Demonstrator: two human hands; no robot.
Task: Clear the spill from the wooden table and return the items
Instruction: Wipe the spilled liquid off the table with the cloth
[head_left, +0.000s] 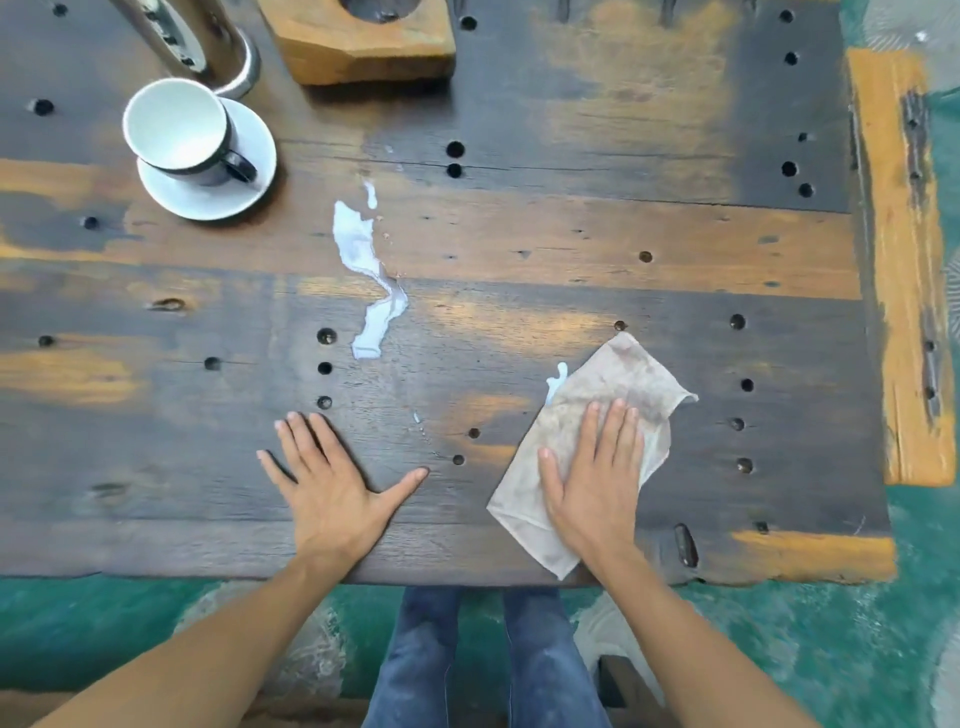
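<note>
spill (371, 270) of pale, milky liquid runs in a thin ragged streak across the middle of the wooden table (571, 249), from near the far planks down toward the near side. a smaller pale blob (557, 382) sits apart to the right, touching the far left edge of the cloth (618, 384).

cloth – beige, stained, thin – lies flat on the table's near right part, one corner reaching close to the near edge.

right hand (597, 478) flat on the cloth, palm down, fingers extended and close together, pressing it to the wood.

left hand (332, 478) flat on bare wood to the left of the cloth, fingers spread, thumb out to the right – holding nothing.

cup (179, 127), white inside with a dark handle, sits tilted on a white saucer (208, 192) at the far left. behind it a metal object (208, 41), only partly in view. beside that a light wooden block (363, 47) with a round hollow at the far edge.
</note>
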